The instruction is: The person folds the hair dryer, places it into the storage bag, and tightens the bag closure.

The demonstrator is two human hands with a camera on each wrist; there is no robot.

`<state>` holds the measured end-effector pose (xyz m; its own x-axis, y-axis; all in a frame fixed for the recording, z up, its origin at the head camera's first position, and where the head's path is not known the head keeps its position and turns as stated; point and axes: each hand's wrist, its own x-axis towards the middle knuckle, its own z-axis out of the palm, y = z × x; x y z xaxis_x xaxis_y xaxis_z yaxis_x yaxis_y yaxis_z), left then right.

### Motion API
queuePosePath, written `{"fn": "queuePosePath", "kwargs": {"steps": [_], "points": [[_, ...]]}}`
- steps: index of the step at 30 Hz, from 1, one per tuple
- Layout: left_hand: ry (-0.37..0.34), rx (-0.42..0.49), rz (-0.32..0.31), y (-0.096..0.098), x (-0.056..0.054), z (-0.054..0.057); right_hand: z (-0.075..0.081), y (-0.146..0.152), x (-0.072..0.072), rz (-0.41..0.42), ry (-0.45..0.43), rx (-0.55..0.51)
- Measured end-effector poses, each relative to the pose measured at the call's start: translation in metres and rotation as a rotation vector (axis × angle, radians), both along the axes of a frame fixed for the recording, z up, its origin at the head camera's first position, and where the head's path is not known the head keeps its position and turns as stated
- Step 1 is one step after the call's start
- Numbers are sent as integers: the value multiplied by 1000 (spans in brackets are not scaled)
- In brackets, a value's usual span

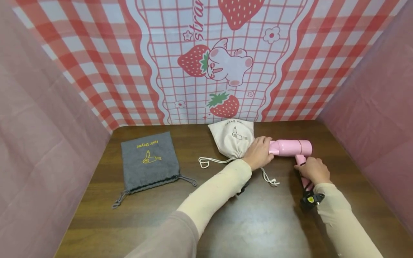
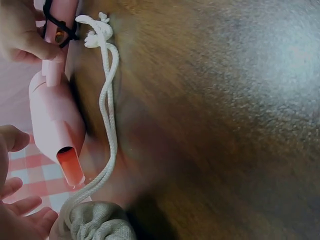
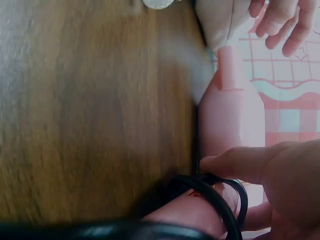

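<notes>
A pink hair dryer (image 1: 290, 148) lies at the right of the table, its flat nozzle (image 2: 71, 165) pointing toward the left hand. Curled round its handle (image 3: 187, 215), my right hand (image 1: 314, 171) grips the dryer, and a black cord (image 3: 215, 200) loops about the handle. My left hand (image 1: 258, 152) reaches over the neck of a cream drawstring bag (image 1: 233, 138), close to the nozzle. Its fingers (image 2: 25, 205) are spread and loosely bent, and nothing is held between them. The cream bag is cinched, with its white cords (image 2: 109, 100) trailing on the table.
A grey drawstring bag (image 1: 150, 161) printed with a hair dryer lies flat at the left of the wooden table (image 1: 245, 229). A red-and-white strawberry cloth (image 1: 222, 64) hangs behind, and pink cloth walls (image 1: 371, 82) enclose both sides.
</notes>
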<state>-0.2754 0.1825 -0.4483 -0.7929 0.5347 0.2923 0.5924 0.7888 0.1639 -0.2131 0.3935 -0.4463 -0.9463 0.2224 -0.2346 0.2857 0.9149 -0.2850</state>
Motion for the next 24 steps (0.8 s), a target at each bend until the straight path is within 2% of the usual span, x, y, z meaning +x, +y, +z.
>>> {"fn": "queuePosePath", "kwargs": {"steps": [2, 7, 9, 15, 20, 24], "points": [[5, -28, 0, 1, 2, -2, -1, -1, 1, 11, -23, -27], [-38, -77, 41, 5, 7, -7, 1, -7, 6, 52, -93, -104], [-52, -97, 43, 6, 10, -10, 2, -10, 7, 74, -87, -116], [-69, -174, 12, 7, 15, -14, -5, -14, 11, 79, -28, -128], [-68, -158, 22, 10, 15, -14, -9, -14, 17, 49, 54, -159], [-39, -124, 31, 11, 15, -10, -4, -14, 20, 42, 113, -161]]}}
